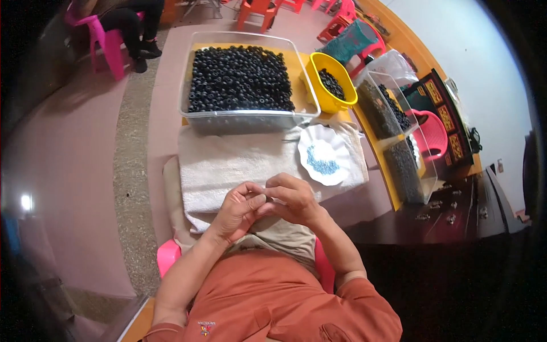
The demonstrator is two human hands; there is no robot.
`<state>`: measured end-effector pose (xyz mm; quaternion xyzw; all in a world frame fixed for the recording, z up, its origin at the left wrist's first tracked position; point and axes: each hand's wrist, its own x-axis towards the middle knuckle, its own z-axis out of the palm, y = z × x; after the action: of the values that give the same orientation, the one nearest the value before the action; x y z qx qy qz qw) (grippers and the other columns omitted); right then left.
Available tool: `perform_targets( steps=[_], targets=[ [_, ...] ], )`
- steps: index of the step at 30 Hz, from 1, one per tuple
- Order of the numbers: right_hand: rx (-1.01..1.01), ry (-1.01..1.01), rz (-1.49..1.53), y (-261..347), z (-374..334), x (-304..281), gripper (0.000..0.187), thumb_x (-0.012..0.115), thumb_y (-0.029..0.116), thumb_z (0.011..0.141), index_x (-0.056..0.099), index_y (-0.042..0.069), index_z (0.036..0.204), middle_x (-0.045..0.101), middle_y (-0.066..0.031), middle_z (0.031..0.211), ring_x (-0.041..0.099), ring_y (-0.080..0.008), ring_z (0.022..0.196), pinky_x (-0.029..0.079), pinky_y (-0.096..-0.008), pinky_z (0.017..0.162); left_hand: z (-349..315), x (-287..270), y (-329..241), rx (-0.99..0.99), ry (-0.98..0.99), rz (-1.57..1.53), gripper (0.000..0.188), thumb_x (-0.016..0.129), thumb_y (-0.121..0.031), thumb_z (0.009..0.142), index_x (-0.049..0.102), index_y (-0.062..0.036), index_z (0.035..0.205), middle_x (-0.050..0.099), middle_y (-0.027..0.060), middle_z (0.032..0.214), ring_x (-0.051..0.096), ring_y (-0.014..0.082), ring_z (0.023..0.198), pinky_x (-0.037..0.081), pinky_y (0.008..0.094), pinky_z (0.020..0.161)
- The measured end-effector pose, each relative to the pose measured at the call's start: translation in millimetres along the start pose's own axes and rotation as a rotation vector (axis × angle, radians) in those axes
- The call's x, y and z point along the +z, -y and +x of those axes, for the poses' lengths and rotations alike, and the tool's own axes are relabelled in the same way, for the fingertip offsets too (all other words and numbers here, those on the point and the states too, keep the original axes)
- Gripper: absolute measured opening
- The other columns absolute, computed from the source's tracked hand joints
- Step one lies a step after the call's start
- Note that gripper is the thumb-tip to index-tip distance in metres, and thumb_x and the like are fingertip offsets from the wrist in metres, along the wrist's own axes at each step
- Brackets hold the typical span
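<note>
My left hand (238, 214) and my right hand (292, 198) meet over my lap, at the near edge of a white towel (233, 157). Thumbs and fingertips are pinched close together on both hands. Whatever lies between them is too small or too hidden to make out. Just beyond my right hand, a white scalloped plate (327, 142) rests on the towel, bearing many tiny light-blue pieces (322, 166). Past the towel stands a large clear plastic bin (245, 121) filled with small black pieces (239, 80), many with a round hole.
Right of the bin, a yellow basket (336, 106) contains more black pieces. Farther right are a clear divided box (424, 181) of dark pieces and a pink chair (436, 134). At the far left a person (122, 28) sits on a pink chair (107, 48). Red stools (257, 12) stand behind.
</note>
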<state>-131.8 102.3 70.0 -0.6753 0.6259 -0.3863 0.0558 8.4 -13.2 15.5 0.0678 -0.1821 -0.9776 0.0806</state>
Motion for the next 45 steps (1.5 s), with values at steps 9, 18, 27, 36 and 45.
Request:
perform_targets(
  steps=[9,18,27,36,45],
  targets=[
    [0.104,-0.15,0.186,-5.4,-27.6,18.1,0.034,0.077,0.005,0.075,0.062,0.004,0.106,0.062,-0.0125,0.094,0.063,-0.0231,0.078,0.049,-0.0305,0.063,1.3,-3.3,6.9,-0.026,-0.064,0.06,0.013,0.066,-0.003,0.088,0.06,-0.005,0.099,0.065,0.0049,0.093,0.065,0.0144,0.084,0.057,0.0306,0.079],
    [0.129,-0.094,0.212,-7.0,-37.7,20.1,0.034,0.067,-0.004,0.082,0.059,0.002,0.114,0.059,-0.0148,0.102,0.061,-0.0244,0.087,0.049,-0.0303,0.07,1.6,-1.9,8.5,0.005,-0.076,0.157,0.014,0.065,-0.006,0.088,0.058,-0.0044,0.1,0.066,0.0074,0.093,0.068,0.0182,0.084,0.059,0.0376,0.078],
    [0.094,-0.349,0.055,3.1,-39.2,28.1,0.025,0.072,-0.004,0.075,0.064,0.003,0.097,0.065,-0.0125,0.091,0.066,-0.0243,0.075,0.052,-0.0303,0.063,1.8,-1.5,11.6,-0.041,-0.117,0.125,0.011,0.064,-0.004,0.089,0.06,-0.0039,0.099,0.065,0.0068,0.09,0.065,0.0156,0.081,0.055,0.0318,0.079],
    [0.05,-0.312,0.038,9.4,-41.7,22.1,0.022,0.067,-0.008,0.077,0.065,0.002,0.097,0.067,-0.0121,0.089,0.065,-0.0245,0.075,0.051,-0.0316,0.063,-0.9,-1.2,11.6,-0.082,-0.077,0.129,0.013,0.066,-0.006,0.088,0.061,-0.0048,0.1,0.066,0.005,0.09,0.063,0.0134,0.08,0.054,0.0287,0.078],
    [0.089,-0.358,0.019,12.7,-48.3,21.0,0.028,0.067,-0.007,0.074,0.064,0.003,0.1,0.065,-0.0138,0.093,0.063,-0.0277,0.078,0.051,-0.0339,0.068,-2.3,1.7,16.9,-0.107,-0.073,0.186,0.016,0.065,-0.007,0.089,0.059,-0.0055,0.103,0.064,0.0049,0.093,0.064,0.0154,0.083,0.055,0.0301,0.078]
  ],
)
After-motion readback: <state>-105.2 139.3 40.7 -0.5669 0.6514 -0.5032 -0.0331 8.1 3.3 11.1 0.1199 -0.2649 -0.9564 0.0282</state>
